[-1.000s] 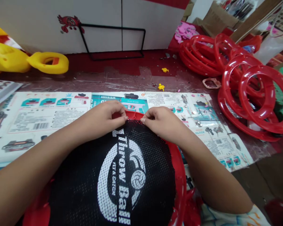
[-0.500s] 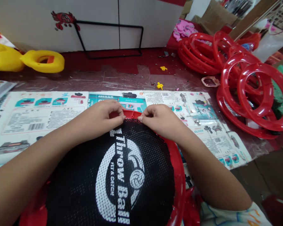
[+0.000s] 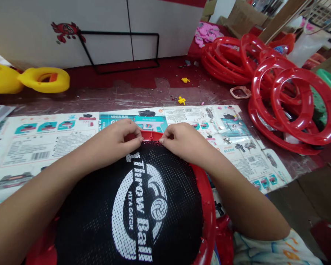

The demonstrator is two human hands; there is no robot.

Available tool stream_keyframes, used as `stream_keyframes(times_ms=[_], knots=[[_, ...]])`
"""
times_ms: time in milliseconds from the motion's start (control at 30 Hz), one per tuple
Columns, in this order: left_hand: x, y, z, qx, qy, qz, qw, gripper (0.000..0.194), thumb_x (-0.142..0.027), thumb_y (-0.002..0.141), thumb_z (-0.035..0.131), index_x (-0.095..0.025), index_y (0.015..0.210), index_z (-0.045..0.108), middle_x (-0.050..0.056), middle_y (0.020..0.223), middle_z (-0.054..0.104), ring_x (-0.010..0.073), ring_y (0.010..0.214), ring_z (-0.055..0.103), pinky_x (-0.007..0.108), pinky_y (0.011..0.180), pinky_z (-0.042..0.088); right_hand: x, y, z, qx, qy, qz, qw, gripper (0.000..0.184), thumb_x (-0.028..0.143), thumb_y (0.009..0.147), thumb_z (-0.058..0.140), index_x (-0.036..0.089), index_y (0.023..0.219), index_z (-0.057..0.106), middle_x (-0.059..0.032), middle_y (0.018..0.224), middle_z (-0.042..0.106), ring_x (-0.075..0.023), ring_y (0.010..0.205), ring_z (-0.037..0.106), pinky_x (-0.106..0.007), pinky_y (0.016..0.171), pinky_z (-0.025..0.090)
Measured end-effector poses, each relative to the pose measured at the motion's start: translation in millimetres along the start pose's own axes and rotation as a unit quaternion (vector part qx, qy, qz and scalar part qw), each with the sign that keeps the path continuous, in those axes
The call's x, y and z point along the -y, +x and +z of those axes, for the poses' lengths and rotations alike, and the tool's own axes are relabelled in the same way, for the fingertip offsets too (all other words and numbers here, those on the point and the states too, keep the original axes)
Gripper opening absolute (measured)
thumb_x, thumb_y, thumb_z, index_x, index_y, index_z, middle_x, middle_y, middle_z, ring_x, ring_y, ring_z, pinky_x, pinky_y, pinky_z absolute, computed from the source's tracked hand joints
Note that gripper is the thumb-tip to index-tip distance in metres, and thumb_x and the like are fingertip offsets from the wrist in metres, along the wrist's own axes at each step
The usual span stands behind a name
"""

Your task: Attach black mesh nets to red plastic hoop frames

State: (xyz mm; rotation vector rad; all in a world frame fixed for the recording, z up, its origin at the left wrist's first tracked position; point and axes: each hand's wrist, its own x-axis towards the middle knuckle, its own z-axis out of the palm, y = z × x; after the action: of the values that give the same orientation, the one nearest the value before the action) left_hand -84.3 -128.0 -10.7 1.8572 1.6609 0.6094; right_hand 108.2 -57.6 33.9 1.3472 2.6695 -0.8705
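Observation:
A black mesh fabric (image 3: 179,195) printed "Throw Ball Fly & Catch" in white lies over a red plastic ring (image 3: 208,217). My left hand (image 3: 124,138) pinches the mesh's far edge between thumb and forefinger, close to the ring's inner rim. Just to its right, my right hand (image 3: 179,140) pinches the same edge. Between the two hands a short stretch of bare red ring shows. Along the right side the mesh edge meets the ring. My left forearm covers much of the left side.
Flattened printed cardboard (image 3: 52,143) covers the table under the work. Several red rings (image 3: 306,106) are heaped at the right. A black wire frame (image 3: 118,33) stands at the back, with a yellow plastic piece (image 3: 46,79) to its left. Small yellow bits (image 3: 181,100) lie on the table.
The view has shifted a little, so the background sits slightly further left. Both hands keep their pinch at the far edge of the mesh, with hardly any movement.

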Motion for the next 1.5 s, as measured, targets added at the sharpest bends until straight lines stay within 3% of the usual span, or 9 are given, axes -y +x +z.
stream_keyframes(times_ms=[267, 400, 500, 733, 967, 1067, 1167, 1267, 1500], knots=[[1, -3, -0.2, 0.002, -0.010, 0.014, 1.000, 0.025, -0.040, 0.087, 0.046, -0.020, 0.081, 0.060, 0.004, 0.094, 0.058, 0.0212, 0.088, 0.055, 0.037, 0.080, 0.042, -1, -10, -18, 0.007, -0.017, 0.003, 1.000, 0.018, 0.022, 0.081, 0.055, 0.016, 0.070, 0.068, -0.0021, 0.068, 0.066, -0.0114, 0.061, 0.053, -0.026, 0.058, 0.032], [1, -3, -0.5, 0.009, -0.016, 0.015, 1.000, 0.024, -0.039, 0.087, 0.045, -0.020, 0.080, 0.059, 0.005, 0.094, 0.058, 0.0217, 0.088, 0.054, 0.037, 0.079, 0.042, 3, -19, -26, 0.083, -0.086, 0.036, 0.992, 0.025, 0.035, 0.081, 0.061, 0.018, 0.065, 0.068, -0.0018, 0.060, 0.062, -0.0117, 0.053, 0.048, -0.028, 0.054, 0.028], [0, -3, -0.4, 0.010, -0.019, 0.021, 1.000, 0.024, -0.039, 0.087, 0.046, -0.020, 0.080, 0.059, 0.005, 0.094, 0.058, 0.0217, 0.089, 0.054, 0.037, 0.079, 0.042, 5, -20, -25, 0.110, -0.102, 0.025, 0.988, 0.022, 0.033, 0.082, 0.062, 0.018, 0.068, 0.070, -0.0021, 0.060, 0.062, -0.0117, 0.052, 0.048, -0.028, 0.055, 0.028], [1, -4, 0.8, 0.005, -0.020, 0.021, 1.000, 0.023, -0.037, 0.087, 0.046, -0.020, 0.079, 0.060, 0.005, 0.095, 0.059, 0.0214, 0.091, 0.054, 0.037, 0.082, 0.042, 10, -21, -20, 0.086, -0.149, -0.004, 0.985, 0.018, 0.014, 0.077, 0.055, 0.016, 0.069, 0.071, -0.0043, 0.063, 0.063, -0.0125, 0.055, 0.048, -0.028, 0.057, 0.029], [3, -4, 1.0, -0.005, -0.022, 0.030, 0.999, 0.025, -0.038, 0.087, 0.046, -0.020, 0.074, 0.059, 0.005, 0.095, 0.059, 0.0217, 0.093, 0.055, 0.037, 0.083, 0.042, 14, -24, -24, 0.083, -0.193, -0.013, 0.978, 0.020, 0.017, 0.079, 0.053, 0.015, 0.074, 0.072, -0.0042, 0.065, 0.064, -0.0123, 0.056, 0.047, -0.027, 0.056, 0.027], [2, -4, 0.9, -0.006, -0.023, 0.026, 0.999, 0.026, -0.039, 0.086, 0.046, -0.020, 0.074, 0.058, 0.005, 0.096, 0.059, 0.0216, 0.092, 0.055, 0.038, 0.082, 0.042, 13, -25, -27, 0.094, -0.183, -0.011, 0.979, 0.019, 0.027, 0.082, 0.059, 0.016, 0.073, 0.072, -0.0033, 0.065, 0.064, -0.0117, 0.056, 0.048, -0.027, 0.056, 0.027], [1, -4, 1.0, -0.005, -0.024, 0.018, 1.000, 0.027, -0.040, 0.085, 0.046, -0.019, 0.074, 0.058, 0.005, 0.096, 0.059, 0.0210, 0.090, 0.055, 0.037, 0.080, 0.042, 14, -27, -27, 0.063, -0.183, -0.023, 0.981, 0.019, 0.033, 0.081, 0.065, 0.017, 0.073, 0.072, -0.0026, 0.067, 0.065, -0.0121, 0.058, 0.050, -0.027, 0.056, 0.027], [0, -3, 1.3, -0.009, -0.024, 0.019, 0.999, 0.027, -0.040, 0.085, 0.045, -0.019, 0.073, 0.057, 0.005, 0.092, 0.059, 0.0206, 0.087, 0.054, 0.036, 0.078, 0.042, 16, -28, -23, 0.037, -0.193, -0.030, 0.980, 0.017, 0.030, 0.082, 0.064, 0.018, 0.074, 0.072, -0.0033, 0.071, 0.068, -0.0139, 0.063, 0.053, -0.028, 0.056, 0.027], [2, -3, 2.2, -0.013, -0.024, 0.030, 0.999, 0.026, -0.039, 0.085, 0.045, -0.020, 0.074, 0.057, 0.005, 0.093, 0.059, 0.0206, 0.088, 0.054, 0.036, 0.080, 0.042, 22, -31, -6, 0.053, -0.254, -0.030, 0.965, 0.020, 0.022, 0.084, 0.056, 0.017, 0.076, 0.074, -0.0090, 0.075, 0.071, -0.0212, 0.070, 0.062, -0.030, 0.055, 0.026]])
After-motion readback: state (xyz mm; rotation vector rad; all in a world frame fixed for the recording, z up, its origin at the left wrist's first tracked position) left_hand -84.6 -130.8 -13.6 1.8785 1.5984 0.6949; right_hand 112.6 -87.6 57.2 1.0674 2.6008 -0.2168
